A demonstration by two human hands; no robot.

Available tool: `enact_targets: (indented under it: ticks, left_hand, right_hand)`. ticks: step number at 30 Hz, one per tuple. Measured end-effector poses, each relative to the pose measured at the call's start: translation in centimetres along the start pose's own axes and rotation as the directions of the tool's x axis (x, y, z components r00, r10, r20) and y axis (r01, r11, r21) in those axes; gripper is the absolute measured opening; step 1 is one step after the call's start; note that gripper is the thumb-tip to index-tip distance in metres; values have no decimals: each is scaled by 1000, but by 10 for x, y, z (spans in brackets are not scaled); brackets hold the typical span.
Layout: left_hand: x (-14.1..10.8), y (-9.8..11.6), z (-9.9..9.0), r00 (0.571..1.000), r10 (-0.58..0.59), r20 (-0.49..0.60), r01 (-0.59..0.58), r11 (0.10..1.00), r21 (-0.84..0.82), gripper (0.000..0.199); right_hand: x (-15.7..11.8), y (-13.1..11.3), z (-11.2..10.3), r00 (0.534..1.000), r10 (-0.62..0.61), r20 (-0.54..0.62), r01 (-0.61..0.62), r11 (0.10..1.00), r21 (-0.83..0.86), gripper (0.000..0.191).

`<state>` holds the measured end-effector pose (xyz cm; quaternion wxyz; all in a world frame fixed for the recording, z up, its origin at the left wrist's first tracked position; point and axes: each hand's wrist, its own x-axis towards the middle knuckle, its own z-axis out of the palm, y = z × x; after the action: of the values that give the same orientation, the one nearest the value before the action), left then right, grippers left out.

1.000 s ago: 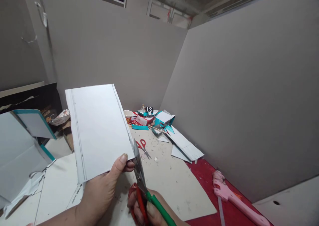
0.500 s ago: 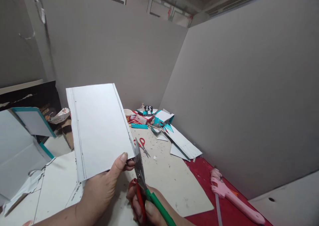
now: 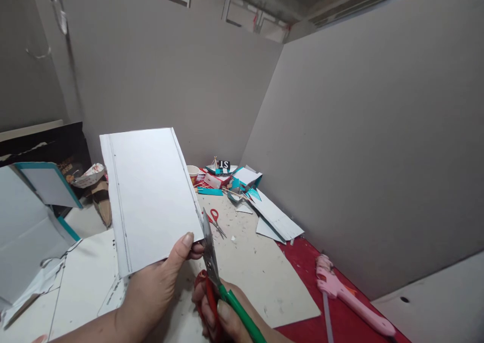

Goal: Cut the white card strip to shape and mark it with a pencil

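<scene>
My left hand [image 3: 162, 277] grips a white sheet of card [image 3: 151, 196] by its lower right corner, thumb on top and fingers beneath. Pencil lines run along the card's left and right edges. In my right hand [image 3: 223, 307] is a large pair of scissors [image 3: 210, 262] with one green and one red handle. Their blades point up and lie at the card's right edge, close to my left fingertips. Whether the blades have card between them is hard to make out. Part of my right hand is cut off by the bottom of the view.
Small red-handled scissors [image 3: 217, 224] lie on the pale board [image 3: 272, 287] beyond my hands. Teal and white card scraps [image 3: 274, 212] and a paper cup [image 3: 192, 173] are farther back. A pink glue gun [image 3: 351, 302] rests on red cloth [image 3: 302, 262]. Folded white card [image 3: 22, 232] stands left.
The view has shifted very slightly, so background things sit a little farther left. Both hands, the card and the scissors hold nearly the same pose.
</scene>
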<state>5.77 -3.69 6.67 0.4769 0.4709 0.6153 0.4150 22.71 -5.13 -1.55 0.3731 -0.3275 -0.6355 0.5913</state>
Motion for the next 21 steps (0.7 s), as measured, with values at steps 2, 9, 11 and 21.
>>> enact_targets:
  ticks: [2, 9, 11, 21]
  left_hand:
    - [-1, 1, 0, 1000, -22, -2, 22, 1000, 10, 46]
    - [-2, 3, -1, 1000, -20, -8, 20, 1000, 10, 46]
    - [-2, 3, -1, 1000, -17, 4, 17, 1000, 5, 46]
    - [-2, -1, 3, 999, 43, -11, -44, 998, -43, 46]
  right_hand:
    - [0, 7, 0, 1000, 3, -2, -3, 1000, 18, 64]
    - [1, 14, 1, 999, 19, 35, -23, 992, 122, 65]
    - [2, 13, 1, 999, -9, 46, 1, 986, 168, 63]
    - [8, 19, -3, 995, 98, 15, -99, 980, 175, 59]
